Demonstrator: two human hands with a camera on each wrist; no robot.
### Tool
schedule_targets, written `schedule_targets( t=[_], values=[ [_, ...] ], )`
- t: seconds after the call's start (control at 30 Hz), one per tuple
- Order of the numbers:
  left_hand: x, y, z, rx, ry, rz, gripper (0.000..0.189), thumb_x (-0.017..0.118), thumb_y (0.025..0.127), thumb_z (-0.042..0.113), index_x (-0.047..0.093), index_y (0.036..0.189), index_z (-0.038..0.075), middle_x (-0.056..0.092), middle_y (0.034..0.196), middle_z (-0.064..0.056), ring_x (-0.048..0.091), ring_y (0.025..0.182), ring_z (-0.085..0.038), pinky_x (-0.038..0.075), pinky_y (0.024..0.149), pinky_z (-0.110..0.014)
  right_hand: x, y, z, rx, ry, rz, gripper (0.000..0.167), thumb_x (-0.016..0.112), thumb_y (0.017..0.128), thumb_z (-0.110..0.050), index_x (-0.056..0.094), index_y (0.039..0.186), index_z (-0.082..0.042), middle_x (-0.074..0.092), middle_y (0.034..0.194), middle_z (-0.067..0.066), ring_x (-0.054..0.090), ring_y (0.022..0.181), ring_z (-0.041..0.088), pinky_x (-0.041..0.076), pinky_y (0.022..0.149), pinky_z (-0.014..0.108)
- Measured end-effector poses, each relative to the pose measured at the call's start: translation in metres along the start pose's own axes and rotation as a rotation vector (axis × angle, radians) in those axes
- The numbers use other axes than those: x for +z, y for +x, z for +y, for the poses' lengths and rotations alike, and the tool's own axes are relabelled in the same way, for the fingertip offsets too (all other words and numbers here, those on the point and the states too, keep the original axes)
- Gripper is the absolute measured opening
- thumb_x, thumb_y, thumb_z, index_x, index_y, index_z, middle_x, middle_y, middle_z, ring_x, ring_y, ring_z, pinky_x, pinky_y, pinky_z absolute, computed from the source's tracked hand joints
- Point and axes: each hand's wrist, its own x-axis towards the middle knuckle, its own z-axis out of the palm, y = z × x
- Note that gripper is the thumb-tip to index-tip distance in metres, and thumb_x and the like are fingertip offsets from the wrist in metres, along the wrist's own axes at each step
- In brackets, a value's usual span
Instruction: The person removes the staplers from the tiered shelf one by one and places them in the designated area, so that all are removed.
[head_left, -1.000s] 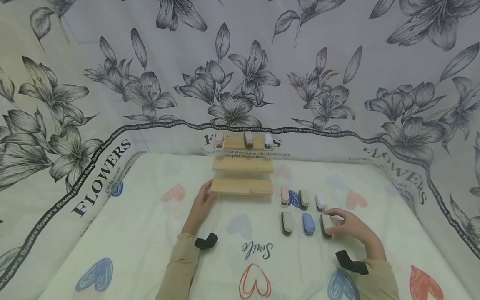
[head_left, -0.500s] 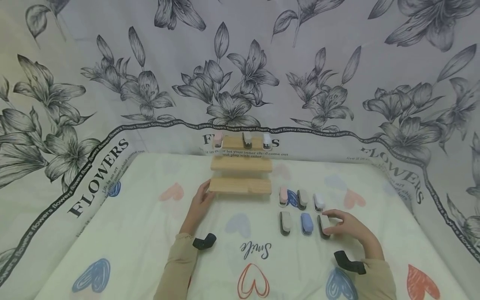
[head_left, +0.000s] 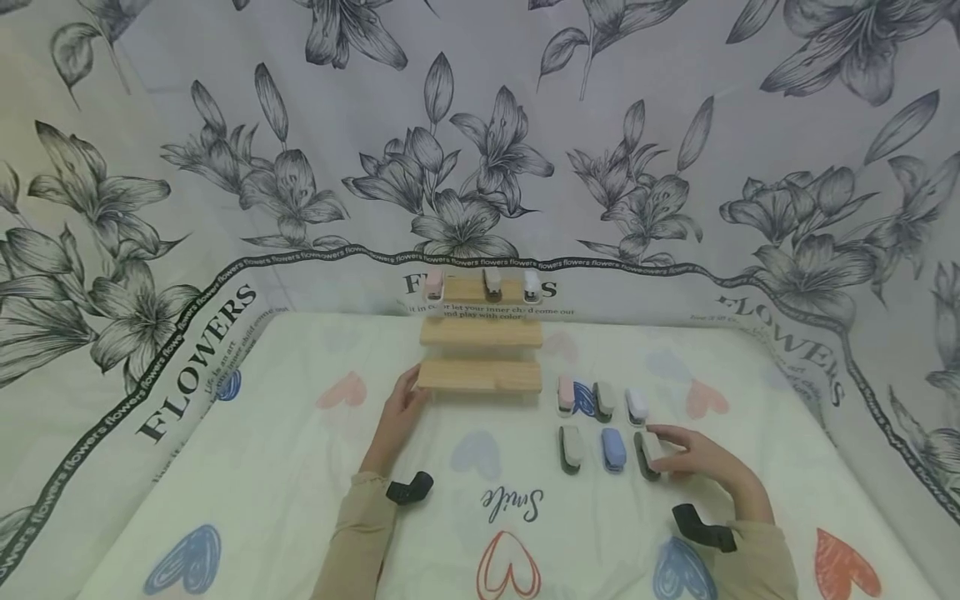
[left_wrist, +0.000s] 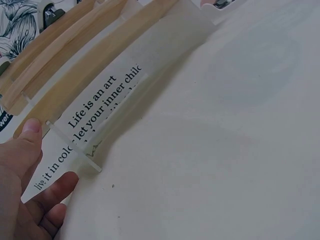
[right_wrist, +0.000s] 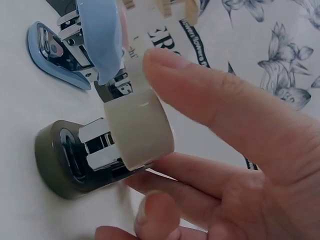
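Observation:
My right hand point(head_left: 699, 454) is at the front-right stapler point(head_left: 649, 456), thumb and fingers on either side of it. The right wrist view shows this stapler point(right_wrist: 140, 131) upright, with a cream top and dark olive base, and a blue stapler point(right_wrist: 100, 40) beyond it. At the left end of a three-step wooden rack point(head_left: 480, 376) is my left hand point(head_left: 399, 417). Its thumb point(left_wrist: 32, 128) presses the end of the lowest board, while the other fingers curl below, beside a clear side support point(left_wrist: 75, 147). Pink point(head_left: 435, 285), grey point(head_left: 492, 284) and white point(head_left: 531, 286) staplers stand on the top step.
Beside the held stapler, a blue stapler point(head_left: 613, 448) and a grey one point(head_left: 570, 448) make up the front row. Behind them stand pink point(head_left: 566, 393), grey point(head_left: 603, 401) and white point(head_left: 636, 405) staplers. A flower-print cloth point(head_left: 480, 208) hangs behind the rack.

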Motion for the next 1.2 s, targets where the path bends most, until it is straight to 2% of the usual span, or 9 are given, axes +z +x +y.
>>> schedule_targets(
  t=[0.13, 0.37, 0.5, 0.73, 0.87, 0.93, 1.0, 1.1, 1.2],
  values=[
    [0.002, 0.001, -0.001, -0.010, 0.012, -0.002, 0.056, 0.047, 0.088, 0.047, 0.030, 0.138, 0.028, 0.031, 0.141, 0.001, 0.052, 0.093, -0.019, 0.040, 0.080, -0.040, -0.005, -0.003, -0.003, -0.038, -0.007, 0.050, 0.065, 0.065, 0.082, -0.030, 0.038, 0.132, 0.001, 0.034, 0.133, 0.027, 0.057, 0.076, 0.021, 0.044, 0.071, 0.034],
    [0.001, 0.003, 0.003, -0.019, 0.001, 0.014, 0.054, 0.049, 0.087, 0.047, 0.032, 0.136, 0.030, 0.033, 0.140, 0.003, 0.052, 0.096, -0.019, 0.038, 0.085, -0.043, -0.008, -0.007, -0.011, -0.106, 0.037, 0.195, 0.057, 0.058, 0.087, -0.031, 0.040, 0.130, 0.002, 0.038, 0.131, 0.024, 0.060, 0.080, 0.023, 0.048, 0.066, 0.032],
    [0.002, 0.001, 0.002, -0.032, -0.016, -0.008, 0.055, 0.049, 0.087, 0.048, 0.032, 0.137, 0.031, 0.033, 0.139, 0.003, 0.052, 0.096, -0.019, 0.039, 0.084, -0.043, -0.005, -0.001, -0.019, -0.180, 0.070, 0.220, 0.051, 0.057, 0.089, -0.027, 0.043, 0.128, 0.002, 0.041, 0.129, 0.023, 0.059, 0.081, 0.026, 0.049, 0.064, 0.032],
    [0.002, -0.004, 0.001, -0.027, -0.002, 0.014, 0.055, 0.049, 0.087, 0.048, 0.032, 0.136, 0.031, 0.033, 0.139, 0.005, 0.053, 0.094, -0.018, 0.041, 0.081, -0.041, -0.022, 0.039, -0.071, -0.308, 0.106, 0.179, 0.047, 0.055, 0.090, -0.028, 0.044, 0.129, -0.004, 0.041, 0.131, 0.017, 0.054, 0.094, 0.032, 0.047, 0.069, 0.035],
    [0.004, -0.003, 0.000, -0.001, 0.021, 0.037, 0.054, 0.049, 0.088, 0.046, 0.033, 0.136, 0.030, 0.035, 0.139, 0.004, 0.053, 0.092, -0.019, 0.041, 0.079, -0.040, -0.036, 0.071, -0.095, -0.417, 0.363, 0.045, 0.041, 0.044, 0.096, -0.017, 0.037, 0.133, 0.001, 0.038, 0.132, 0.009, 0.052, 0.075, 0.015, 0.047, 0.064, 0.029],
    [0.006, -0.003, 0.001, 0.001, 0.038, 0.053, 0.054, 0.049, 0.087, 0.047, 0.034, 0.136, 0.029, 0.035, 0.138, 0.003, 0.053, 0.091, -0.018, 0.042, 0.079, -0.040, -0.039, 0.086, -0.106, -0.426, 0.493, -0.032, 0.041, 0.039, 0.097, -0.012, 0.032, 0.134, 0.003, 0.036, 0.132, 0.007, 0.045, 0.062, 0.010, 0.045, 0.062, 0.025],
    [0.006, -0.003, 0.002, 0.000, 0.048, 0.065, 0.053, 0.049, 0.087, 0.047, 0.035, 0.135, 0.029, 0.036, 0.138, 0.003, 0.053, 0.091, -0.018, 0.042, 0.080, -0.040, -0.041, 0.100, -0.116, -0.415, 0.585, -0.075, 0.042, 0.036, 0.098, -0.011, 0.027, 0.136, 0.004, 0.033, 0.134, 0.008, 0.044, 0.060, 0.008, 0.044, 0.061, 0.023],
    [0.005, -0.003, 0.003, 0.000, 0.055, 0.070, 0.053, 0.049, 0.087, 0.047, 0.035, 0.135, 0.030, 0.036, 0.138, 0.004, 0.053, 0.091, -0.017, 0.041, 0.080, -0.040, -0.042, 0.119, -0.127, -0.406, 0.586, -0.073, 0.045, 0.037, 0.098, -0.011, 0.022, 0.138, 0.004, 0.024, 0.140, 0.015, 0.042, 0.060, 0.008, 0.044, 0.061, 0.023],
    [0.003, -0.003, 0.002, 0.000, 0.044, 0.063, 0.054, 0.049, 0.087, 0.047, 0.034, 0.136, 0.029, 0.036, 0.138, 0.003, 0.053, 0.090, -0.017, 0.041, 0.080, -0.040, -0.039, 0.137, -0.135, -0.408, 0.513, -0.070, 0.050, 0.041, 0.097, -0.013, 0.019, 0.140, 0.001, 0.018, 0.143, 0.017, 0.042, 0.062, 0.009, 0.045, 0.064, 0.026]
  ],
)
